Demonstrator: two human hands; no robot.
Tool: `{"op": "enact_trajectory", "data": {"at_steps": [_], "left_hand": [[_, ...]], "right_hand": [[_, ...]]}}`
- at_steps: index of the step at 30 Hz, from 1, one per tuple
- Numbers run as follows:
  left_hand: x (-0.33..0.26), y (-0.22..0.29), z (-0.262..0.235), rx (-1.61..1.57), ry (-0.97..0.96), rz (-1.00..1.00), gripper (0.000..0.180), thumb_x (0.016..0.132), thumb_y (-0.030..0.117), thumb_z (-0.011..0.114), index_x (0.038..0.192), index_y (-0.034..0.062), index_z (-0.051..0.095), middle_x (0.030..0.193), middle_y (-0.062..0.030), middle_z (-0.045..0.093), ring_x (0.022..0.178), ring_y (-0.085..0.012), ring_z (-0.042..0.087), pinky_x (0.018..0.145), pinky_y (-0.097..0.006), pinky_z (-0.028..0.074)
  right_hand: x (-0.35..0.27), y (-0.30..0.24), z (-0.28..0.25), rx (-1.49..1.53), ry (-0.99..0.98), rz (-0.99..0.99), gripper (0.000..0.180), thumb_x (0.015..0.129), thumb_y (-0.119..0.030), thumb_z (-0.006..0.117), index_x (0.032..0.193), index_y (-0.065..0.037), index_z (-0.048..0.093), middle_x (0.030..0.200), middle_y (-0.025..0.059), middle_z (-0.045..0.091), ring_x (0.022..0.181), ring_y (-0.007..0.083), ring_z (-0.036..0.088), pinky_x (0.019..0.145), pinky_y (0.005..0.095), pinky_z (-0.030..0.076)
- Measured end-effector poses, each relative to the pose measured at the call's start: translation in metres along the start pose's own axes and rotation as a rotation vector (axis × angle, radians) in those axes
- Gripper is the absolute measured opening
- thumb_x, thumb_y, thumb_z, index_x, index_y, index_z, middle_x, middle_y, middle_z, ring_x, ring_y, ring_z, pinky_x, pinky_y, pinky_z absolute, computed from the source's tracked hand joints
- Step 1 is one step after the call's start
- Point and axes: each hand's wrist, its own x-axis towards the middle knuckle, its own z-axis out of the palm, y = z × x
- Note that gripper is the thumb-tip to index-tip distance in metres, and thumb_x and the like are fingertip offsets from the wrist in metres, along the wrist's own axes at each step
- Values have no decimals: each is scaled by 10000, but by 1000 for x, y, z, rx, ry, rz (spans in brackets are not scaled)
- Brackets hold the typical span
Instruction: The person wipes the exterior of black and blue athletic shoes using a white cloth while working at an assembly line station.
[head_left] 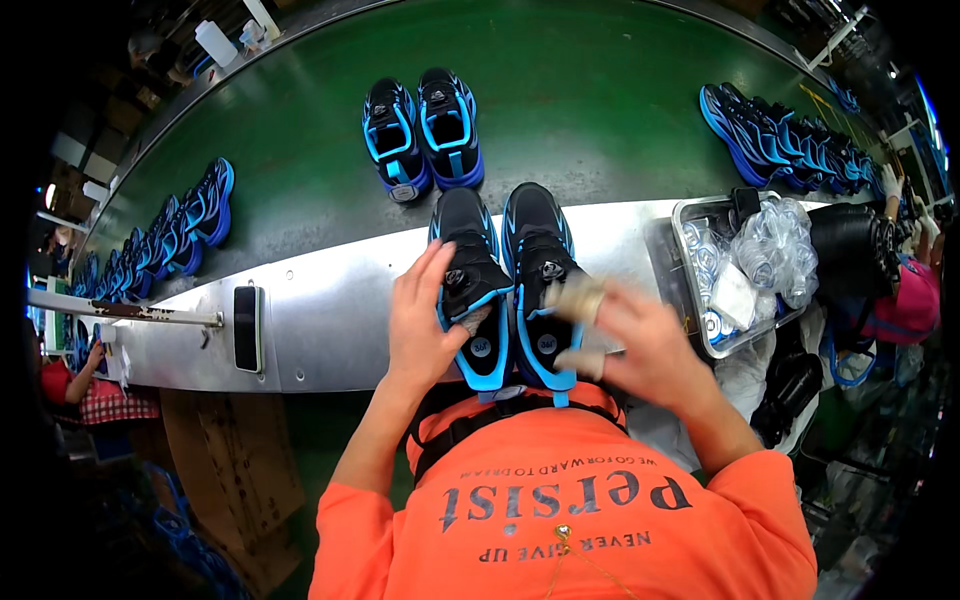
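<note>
- The left hand (425, 325) lay with fingers spread over the tongue and dial of the left black-and-blue sneaker (470, 290); the grip was wide and flat, pressing rather than closing, apparently to keep the shoe steady on the worktop (330, 320).
- The right hand (645, 345) was blurred; its grip looked closed on a small pale wad (575, 298), perhaps paper or cloth, held just over the collar of the right black-and-blue sneaker (540, 270). What the wad was could not be told for sure.
- Both sneakers stood side by side and touching, directly under the two grips, on the metal worktop at the near edge of the green conveyor belt (560, 110).
- Each shoe's long axis ran away from the person: heels with blue pull tabs toward the body, toes pointing out onto the belt. That placement put the openings right under the hands, which probably made the insides easy to reach.
- Beyond the grips, farther out on the belt, a second pair of sneakers (425, 135) pointed the opposite way, heels outward.
- To the right of the right grip sat a metal tray (690, 285) with clear plastic bags (775, 245), close enough to reach without stretching.
- Left of the left grip a dark phone-like slab (247, 327) lay flat on the worktop.
</note>
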Motion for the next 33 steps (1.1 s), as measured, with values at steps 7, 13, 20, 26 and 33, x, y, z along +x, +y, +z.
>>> {"op": "enact_trajectory", "data": {"at_steps": [7,13,20,26,33], "left_hand": [[11,11,9,-40,-29,202,488,607,-86,689,1073,51,652,1080,-105,675,977,-325,608,850,-398,509],[1,23,14,-17,-65,180,494,588,-119,654,1043,74,662,1143,-93,654,998,-331,593,861,-400,508],[-13,11,16,166,-198,304,289,710,20,626,974,126,676,1286,-64,615,1105,-306,530,819,-402,382],[-15,19,33,360,-191,380,351,768,59,600,1106,128,665,1342,-61,580,1154,-332,515,865,-417,389],[-22,29,31,330,-181,227,697,723,-41,601,1399,97,500,1426,-116,505,1226,-305,508,949,-419,375]], "right_hand": [[11,52,37,-250,-94,32,524,723,-57,753,1229,-95,620,1124,135,631,937,326,636,779,377,524],[6,40,37,277,150,448,412,767,-11,672,1176,-42,633,988,147,619,748,334,620,689,339,515],[-31,30,54,-218,82,102,468,698,68,659,1145,-71,647,1199,199,550,1064,386,580,889,403,518],[-13,35,60,-344,38,110,571,759,21,638,1314,16,504,1337,254,497,1134,430,565,929,421,520],[-31,48,56,-291,-61,57,591,777,0,640,1345,32,478,1384,290,454,1244,458,501,1033,428,462]]}}
